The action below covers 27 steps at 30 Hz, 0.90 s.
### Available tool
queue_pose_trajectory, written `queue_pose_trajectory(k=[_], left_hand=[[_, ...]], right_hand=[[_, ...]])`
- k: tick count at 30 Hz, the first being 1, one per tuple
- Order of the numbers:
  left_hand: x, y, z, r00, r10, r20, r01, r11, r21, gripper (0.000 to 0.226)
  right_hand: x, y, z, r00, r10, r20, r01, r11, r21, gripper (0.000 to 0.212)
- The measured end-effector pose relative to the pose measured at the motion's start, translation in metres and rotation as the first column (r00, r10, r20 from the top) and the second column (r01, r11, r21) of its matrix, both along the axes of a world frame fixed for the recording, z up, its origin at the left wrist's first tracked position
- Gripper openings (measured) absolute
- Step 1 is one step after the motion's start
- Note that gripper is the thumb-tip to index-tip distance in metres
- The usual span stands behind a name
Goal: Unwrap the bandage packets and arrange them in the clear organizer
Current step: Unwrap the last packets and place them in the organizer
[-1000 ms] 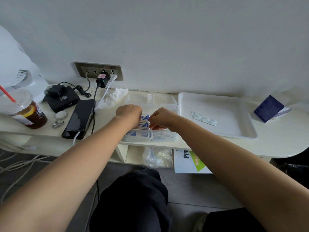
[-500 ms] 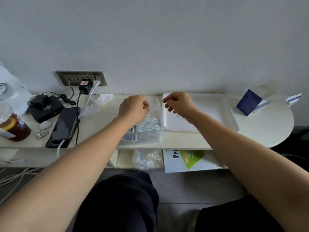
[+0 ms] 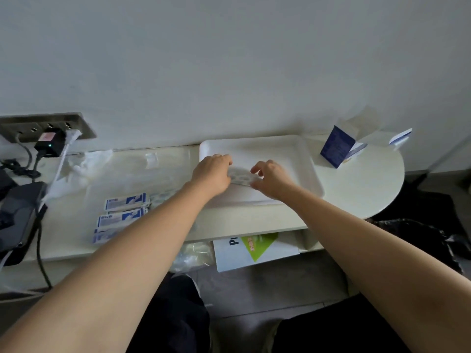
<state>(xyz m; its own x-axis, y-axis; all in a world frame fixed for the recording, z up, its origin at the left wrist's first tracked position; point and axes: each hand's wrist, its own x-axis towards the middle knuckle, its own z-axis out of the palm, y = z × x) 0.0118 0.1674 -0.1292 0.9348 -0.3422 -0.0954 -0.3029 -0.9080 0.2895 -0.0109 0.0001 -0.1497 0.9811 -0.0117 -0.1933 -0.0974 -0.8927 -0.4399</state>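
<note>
Over the white tray (image 3: 312, 171), my left hand (image 3: 212, 174) and my right hand (image 3: 272, 179) hold a pale bandage strip (image 3: 240, 177) between them. The left grips one end with curled fingers and the right pinches the other end. Several blue-and-white bandage packets (image 3: 125, 203) lie stacked near the table's front edge, left of my left forearm. The clear organizer (image 3: 142, 171) sits behind them against the wall; it is faint, and I cannot make out its compartments.
A blue box (image 3: 337, 147) stands right of the tray. At the far left are a dark phone (image 3: 15, 217), a plugged-in charger (image 3: 49, 144) with cables, and crumpled white wrapping (image 3: 91, 161). A white-and-green sheet (image 3: 254, 248) and a plastic bag (image 3: 193, 253) lie on the shelf below.
Both hands left the packet pile and moved right to the white tray, where they now hold a strip between them. The view has swung right.
</note>
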Motion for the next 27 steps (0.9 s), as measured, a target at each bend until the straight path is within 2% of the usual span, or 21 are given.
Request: queue_pose_trajectory(k=[5, 7, 13, 17, 21, 24, 27], left_hand=[[0.012, -0.009, -0.015, 0.994, -0.018, -0.112, 0.027, 0.997, 0.077, 0.053], [0.014, -0.012, -0.019, 0.993, -0.023, -0.114, 0.035, 0.994, 0.099, 0.054], [0.018, -0.015, -0.021, 0.995, 0.040, -0.088, -0.033, 0.996, 0.079, 0.034], [0.017, -0.016, -0.018, 0.993, 0.067, -0.102, -0.061, 0.996, 0.069, 0.026], [0.012, -0.013, -0.014, 0.994, 0.078, -0.070, -0.078, 0.997, -0.004, 0.015], [0.008, -0.013, -0.010, 0.991, 0.108, -0.081, -0.114, 0.991, -0.072, 0.014], [0.002, -0.015, -0.012, 0.987, 0.103, -0.122, -0.112, 0.991, -0.073, 0.018]], right_hand=[[0.009, 0.001, -0.009, 0.999, 0.041, -0.015, -0.041, 0.999, -0.004, 0.043], [0.012, 0.001, -0.010, 0.999, 0.045, -0.020, -0.045, 0.999, 0.013, 0.043], [0.019, -0.001, -0.010, 0.998, 0.052, -0.042, -0.050, 0.998, 0.047, 0.040], [0.017, -0.002, -0.011, 0.998, 0.037, -0.055, -0.029, 0.990, 0.138, 0.036], [0.012, -0.005, -0.006, 0.999, 0.033, -0.029, -0.027, 0.982, 0.189, 0.015], [0.011, -0.009, 0.002, 1.000, 0.007, 0.031, -0.014, 0.970, 0.243, 0.012], [0.005, -0.012, 0.001, 1.000, 0.022, -0.002, -0.022, 0.973, 0.228, 0.014]])
